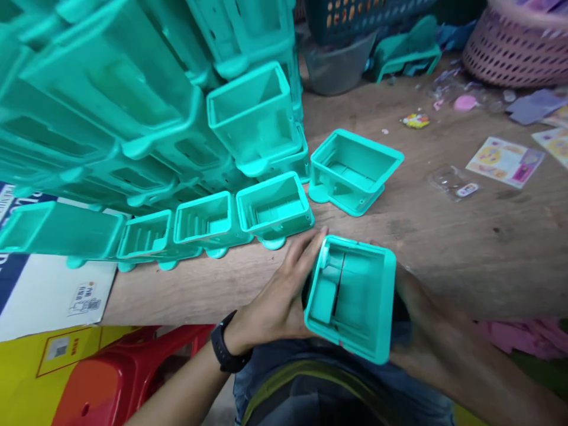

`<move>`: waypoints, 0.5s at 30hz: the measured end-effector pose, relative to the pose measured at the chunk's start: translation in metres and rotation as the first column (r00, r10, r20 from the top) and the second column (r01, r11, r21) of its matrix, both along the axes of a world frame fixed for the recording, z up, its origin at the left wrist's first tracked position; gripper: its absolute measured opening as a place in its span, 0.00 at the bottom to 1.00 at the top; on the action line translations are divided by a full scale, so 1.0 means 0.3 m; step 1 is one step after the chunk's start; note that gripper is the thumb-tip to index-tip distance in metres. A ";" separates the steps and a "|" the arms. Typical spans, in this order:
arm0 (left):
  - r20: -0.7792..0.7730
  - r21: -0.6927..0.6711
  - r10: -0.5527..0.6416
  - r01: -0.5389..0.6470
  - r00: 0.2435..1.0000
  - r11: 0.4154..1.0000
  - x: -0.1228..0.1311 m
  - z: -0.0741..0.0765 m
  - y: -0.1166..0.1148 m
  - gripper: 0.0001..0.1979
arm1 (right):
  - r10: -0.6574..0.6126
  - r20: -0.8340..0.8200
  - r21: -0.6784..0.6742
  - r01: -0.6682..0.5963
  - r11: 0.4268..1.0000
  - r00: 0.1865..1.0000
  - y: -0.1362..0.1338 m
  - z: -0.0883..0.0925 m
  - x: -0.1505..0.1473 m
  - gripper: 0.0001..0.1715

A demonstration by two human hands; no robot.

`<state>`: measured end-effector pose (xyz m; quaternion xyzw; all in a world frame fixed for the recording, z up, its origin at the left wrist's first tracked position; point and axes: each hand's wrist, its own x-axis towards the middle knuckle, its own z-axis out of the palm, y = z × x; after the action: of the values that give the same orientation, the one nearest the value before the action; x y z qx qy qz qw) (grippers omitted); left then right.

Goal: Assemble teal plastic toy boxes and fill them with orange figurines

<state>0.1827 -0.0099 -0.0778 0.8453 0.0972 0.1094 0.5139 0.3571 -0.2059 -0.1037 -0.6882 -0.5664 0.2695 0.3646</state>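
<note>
I hold a teal plastic box part (355, 296) over my lap, its open side facing up at me. My left hand (284, 290), with a black watch on the wrist, grips its left side, fingers stretched along the edge. My right hand (402, 284) is behind the box's right side and almost wholly hidden. A row of similar teal boxes (208, 222) lies on the wooden table (444, 236) just beyond, and one separate teal box (352, 171) sits to their right.
A tall stack of teal boxes (133, 100) fills the upper left. Sticker sheets (506, 161), clear wrappers and a pink basket (519, 47) lie at the far right. A dark basket (355, 15) stands at the back. A red stool (124, 373) and cardboard (48, 296) are at the lower left.
</note>
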 end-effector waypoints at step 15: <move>0.127 -0.025 0.618 -0.620 0.776 0.784 -0.050 -0.049 -0.253 0.51 | -0.133 0.354 0.154 0.083 0.985 0.926 -0.014 -0.005 -0.023 0.61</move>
<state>0.1677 -0.0859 -0.0924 0.7623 0.3352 0.3269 0.4469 0.3502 -0.2101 -0.1051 -0.7297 -0.6022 0.0782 0.3142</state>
